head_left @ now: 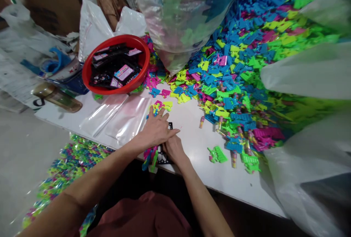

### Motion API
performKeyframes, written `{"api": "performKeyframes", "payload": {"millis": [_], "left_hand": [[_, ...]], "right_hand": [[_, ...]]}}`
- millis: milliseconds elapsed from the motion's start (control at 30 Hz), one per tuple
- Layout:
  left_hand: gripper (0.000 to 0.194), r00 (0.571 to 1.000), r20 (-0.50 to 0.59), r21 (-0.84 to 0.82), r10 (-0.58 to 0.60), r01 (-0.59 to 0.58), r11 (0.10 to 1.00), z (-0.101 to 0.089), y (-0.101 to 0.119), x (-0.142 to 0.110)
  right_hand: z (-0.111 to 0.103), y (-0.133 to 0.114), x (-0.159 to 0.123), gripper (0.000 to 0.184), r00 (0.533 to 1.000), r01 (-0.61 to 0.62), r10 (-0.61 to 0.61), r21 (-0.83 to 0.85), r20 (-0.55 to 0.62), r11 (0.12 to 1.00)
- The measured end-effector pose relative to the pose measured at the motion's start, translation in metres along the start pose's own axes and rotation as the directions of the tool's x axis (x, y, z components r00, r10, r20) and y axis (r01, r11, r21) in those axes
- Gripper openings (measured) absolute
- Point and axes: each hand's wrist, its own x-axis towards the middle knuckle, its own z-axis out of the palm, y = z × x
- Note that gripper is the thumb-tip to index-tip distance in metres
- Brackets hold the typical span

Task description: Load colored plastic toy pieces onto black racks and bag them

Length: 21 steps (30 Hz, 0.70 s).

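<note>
Hands are overlapping at the near side of the desk (194, 156), the left hand (157, 125) crossing the right hand (172, 148); whether either is gripping, one cannot tell. Bright plastic pieces (158, 106) are lying at the left hand's fingertips, the black perforated frame (161, 158) partly beneath the right hand. Doing this well is probably calling for a flat frame and light pressure.

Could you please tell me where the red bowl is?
In the head view, the red bowl is upper left, behind the clear plastic and right of the bottle.
</note>
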Motion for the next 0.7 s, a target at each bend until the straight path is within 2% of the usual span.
{"api": "performKeyframes", "payload": {"millis": [100,200,267,333,367,433,500,600,700], "left_hand": [[0.052,1.0,-0.008,0.051,0.003,-0.003,0.999,0.003,0.0,0.0],[0.05,1.0,-0.017,0.077,0.012,-0.011,0.997,0.004,-0.002,0.0],[0.047,0.999,-0.043,0.073,0.023,-0.02,0.997,0.004,-0.003,0.0],[0.044,0.997,-0.069,0.048,0.029,-0.026,0.998,0.003,-0.004,-0.001],[0.042,0.997,-0.075,0.031,0.031,-0.028,0.999,0.003,-0.005,-0.001],[0.039,0.997,-0.068,-0.004,0.033,-0.033,0.999,0.002,-0.007,-0.004],[0.037,0.998,-0.048,-0.025,0.04,-0.041,0.999,0.0,-0.01,-0.007],[0.037,0.996,-0.046,-0.035,0.072,-0.074,0.997,-0.01,-0.017,-0.006],[0.034,0.986,-0.088,-0.064,0.141,-0.147,0.987,-0.031,-0.012,0.018]], "right_hand": [[0.005,-0.004,0.0,0.027,0.999,-0.038,0.038,-0.011,0.003,0.999],[0.002,0.002,-0.002,0.021,0.998,-0.021,0.029,0.123,-0.06,0.992],[-0.01,0.015,-0.004,0.019,0.995,0.014,0.014,0.277,-0.097,0.961],[-0.03,0.035,-0.005,0.02,0.991,0.012,0.034,0.343,-0.13,0.939],[-0.041,0.046,-0.005,0.022,0.986,-0.02,0.071,0.315,-0.151,0.949],[-0.063,0.068,-0.006,0.023,0.962,-0.15,0.181,0.156,-0.205,0.976],[-0.077,0.085,-0.006,0.021,0.927,-0.31,0.292,-0.038,-0.235,0.95],[-0.08,0.091,-0.003,0.02,0.866,-0.486,0.428,-0.232,-0.261,0.842],[-0.071,0.084,0.004,0.02,0.82,-0.565,0.485,-0.294,-0.302,0.771]]}}
